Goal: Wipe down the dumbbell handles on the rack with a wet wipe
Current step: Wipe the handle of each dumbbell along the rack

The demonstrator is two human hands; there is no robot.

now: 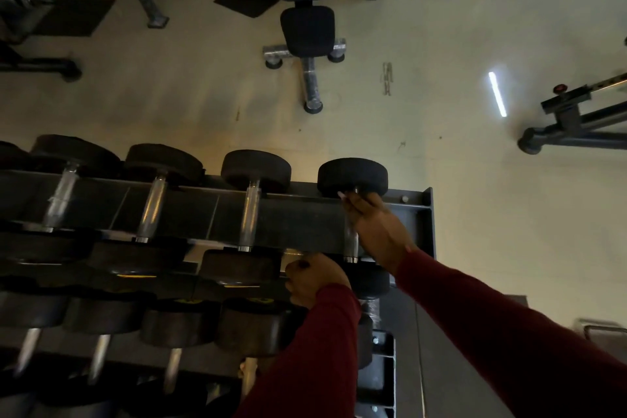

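**Dumbbell handle at the rack's end, right hand on top of it**

Dumbbell handle (351,241) on the top tier, last slot at the right-hand end of the rack (428,214), and that's where the action is. Its long axis runs away from the person, from the near head under the forearm out to the far head (353,176). The right hand (375,227) lies along that shaft, fingers curled up near the far head, and something pale (342,195) peeks out at the fingertips. It may be the wet wipe, but it's too small and dim to call. Below the wrist the steel shows bare down to the near collar.

The left hand (314,278) sits lower and closer in, knuckles bunched at the front edge of the top shelf, just beside the near head of the neighbouring dumbbell (249,214). Fingers are curled; what they're closed on, if anything, can't be made out.

So the right hand is plainly the nearer one to the job. My read: a stroke now runs lengthwise along the shaft, back toward the body. The other handles wait in a row to the left, all lying parallel.

Writing? Yellow markings (135,276) glint on the middle tier's dumbbell heads, none legible. No brand readable anywhere.
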